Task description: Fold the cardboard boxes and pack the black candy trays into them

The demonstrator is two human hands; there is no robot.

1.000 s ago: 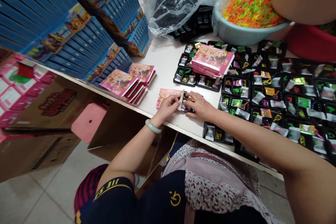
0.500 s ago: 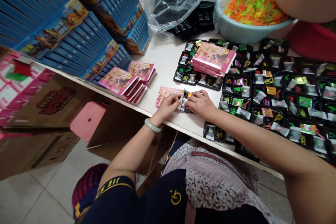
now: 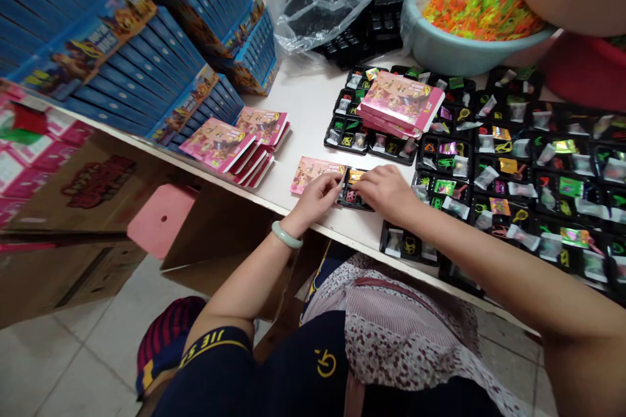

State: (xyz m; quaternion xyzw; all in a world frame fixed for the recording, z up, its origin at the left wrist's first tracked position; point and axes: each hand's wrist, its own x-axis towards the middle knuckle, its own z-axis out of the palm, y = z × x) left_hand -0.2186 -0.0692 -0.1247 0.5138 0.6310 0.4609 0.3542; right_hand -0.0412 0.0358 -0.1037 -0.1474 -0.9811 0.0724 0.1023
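Observation:
A flat pink printed box (image 3: 313,171) lies at the table's front edge, and a black compartment tray (image 3: 360,203) with small coloured trinkets sits against its right end. My left hand (image 3: 317,201), with a pale green bangle at the wrist, pinches the box's raised edge between thumb and fingers. Over the tray's right half, my right hand (image 3: 390,192) is curled with its fingertips down in the compartments. Whatever those fingertips hold is hidden. Behind my right hand, a stack of pink boxes (image 3: 398,101) rests on other filled trays.
More pink boxes (image 3: 220,146) are piled at left beside blue display cartons (image 3: 117,52). Rows of filled black trays (image 3: 506,166) cover the right side. A blue basin (image 3: 469,52) of bright trinkets and a plastic bag (image 3: 323,6) of black trays stand behind. A pink stool (image 3: 159,218) is below.
My right hand has lifted slightly and shifted right, showing more of the tray and its coloured pieces. The white packet under its fingers no longer shows. My left hand stays at the box edge.

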